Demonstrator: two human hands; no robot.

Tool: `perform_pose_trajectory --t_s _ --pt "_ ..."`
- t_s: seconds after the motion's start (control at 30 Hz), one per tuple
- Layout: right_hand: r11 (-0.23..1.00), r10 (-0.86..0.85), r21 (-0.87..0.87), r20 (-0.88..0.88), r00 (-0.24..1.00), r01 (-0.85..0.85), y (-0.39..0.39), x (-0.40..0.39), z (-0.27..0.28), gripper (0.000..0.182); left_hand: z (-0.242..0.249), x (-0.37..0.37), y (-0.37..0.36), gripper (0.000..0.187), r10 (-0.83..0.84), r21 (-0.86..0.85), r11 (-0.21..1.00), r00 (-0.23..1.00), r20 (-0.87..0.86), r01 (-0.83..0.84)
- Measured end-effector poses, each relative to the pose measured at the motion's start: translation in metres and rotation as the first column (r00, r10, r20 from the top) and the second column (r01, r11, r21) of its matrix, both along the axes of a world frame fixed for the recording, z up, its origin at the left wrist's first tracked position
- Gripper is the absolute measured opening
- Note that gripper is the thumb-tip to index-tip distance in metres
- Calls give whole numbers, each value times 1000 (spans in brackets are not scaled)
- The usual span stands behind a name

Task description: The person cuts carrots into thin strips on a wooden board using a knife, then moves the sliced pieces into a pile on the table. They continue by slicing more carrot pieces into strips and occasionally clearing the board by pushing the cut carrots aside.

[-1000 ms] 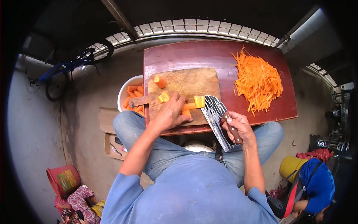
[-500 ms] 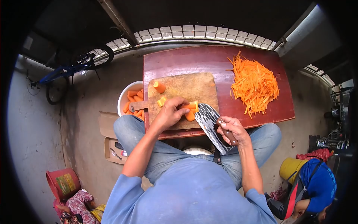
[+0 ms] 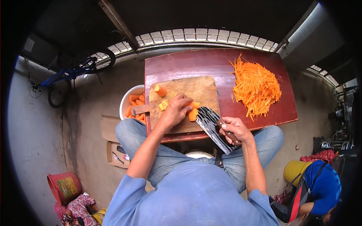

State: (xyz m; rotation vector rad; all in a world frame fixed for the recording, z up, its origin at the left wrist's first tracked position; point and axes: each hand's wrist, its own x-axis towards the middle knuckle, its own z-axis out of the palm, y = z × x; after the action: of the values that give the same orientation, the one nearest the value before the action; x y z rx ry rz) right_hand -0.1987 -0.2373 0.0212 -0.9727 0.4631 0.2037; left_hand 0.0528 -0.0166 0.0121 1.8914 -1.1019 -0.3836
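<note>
At the left I see the bowl (image 3: pixel 122 107), beyond the desk (image 3: pixel 181 66). The handle of the board (image 3: pixel 205 87) juts out there; if the left knee (image 3: pixel 127 129) knocks it, I think the board could turn. A stub (image 3: pixel 160 90) lies far left, and could roll if bumped. The left hand (image 3: pixel 177 110) has bent fingers, seemingly gripping the carrot (image 3: pixel 194 105) at the board's right part; the cleaver (image 3: pixel 209 122) is very near, so a slip could cut them. The right hand (image 3: pixel 234 130) is closed round its handle; a loose grip could drop it on the right leg (image 3: pixel 266 141). Farther right, the shreds (image 3: pixel 256 86) could spill if pushed.
</note>
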Motion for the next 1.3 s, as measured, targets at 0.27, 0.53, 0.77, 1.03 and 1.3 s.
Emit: perform_pose_trajectory --t_s 0.27,0.53,0.77,1.03,1.3 --pt "941 -63 -331 28 998 69 -12 -2 40 36 1 1 9 31 -45 32 998 999 -13 46" --pt "883 -69 -464 21 997 70 16 -8 41 36 6 6 3 52 -173 101 982 978 117 162" --pt "777 -159 -615 11 987 132 53 -6 51 29 26 -9 18 78 -151 138 982 975 163 129" --pt "782 -41 -623 4 999 35 66 13 58 28 11 -13 13 86 -147 102 987 953 263 124" --pt "641 -43 -760 110 993 112 61 10 39 31 0 -20 19 82 6 10 1000 969 246 -9"
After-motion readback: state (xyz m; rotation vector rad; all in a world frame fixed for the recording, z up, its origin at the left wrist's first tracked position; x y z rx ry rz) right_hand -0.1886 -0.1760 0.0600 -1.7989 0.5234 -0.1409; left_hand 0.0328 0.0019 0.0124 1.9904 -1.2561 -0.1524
